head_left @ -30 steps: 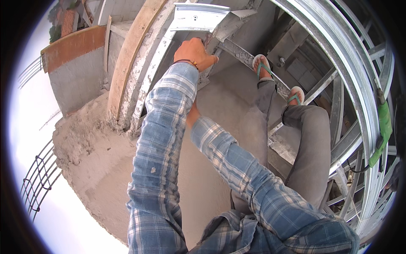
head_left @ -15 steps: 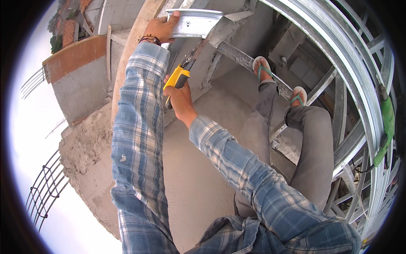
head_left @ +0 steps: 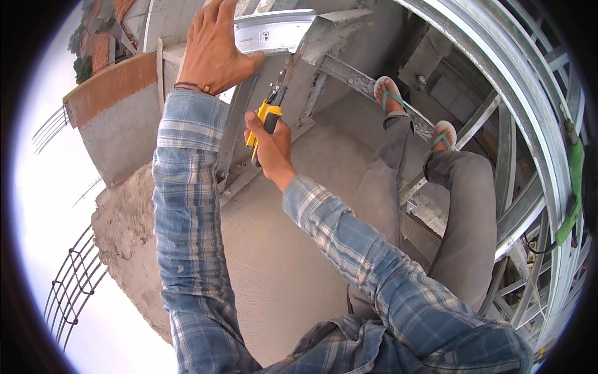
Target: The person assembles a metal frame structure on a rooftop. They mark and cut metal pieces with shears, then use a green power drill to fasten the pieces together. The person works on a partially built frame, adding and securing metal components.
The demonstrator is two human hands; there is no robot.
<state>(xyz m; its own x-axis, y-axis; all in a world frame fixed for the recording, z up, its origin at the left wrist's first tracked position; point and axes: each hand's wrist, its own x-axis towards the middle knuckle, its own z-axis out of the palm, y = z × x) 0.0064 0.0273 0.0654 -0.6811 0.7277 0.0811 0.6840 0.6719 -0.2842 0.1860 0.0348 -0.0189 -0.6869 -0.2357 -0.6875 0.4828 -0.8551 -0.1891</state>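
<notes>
Clasping a yellow-black tool (head_left: 270, 112), right grip (head_left: 274, 147) partly hides it; left grip (head_left: 210, 53) spreads beside metal strip (head_left: 277, 31), contact unclear.

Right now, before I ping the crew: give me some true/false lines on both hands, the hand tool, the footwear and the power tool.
1. The right hand grips a cutter with yellow-and-black handles. True.
2. The left hand is wrapped around the cutter too. False: the left hand is open, by the left end of a short metal piece; whether they touch is hard to tell.
3. The person's toes are fully covered. False: open flip-flops with green straps leave them showing.
4. The power tool near the right edge of the view is green. True.
5. Both hands are gloved. False: both are bare.
</notes>
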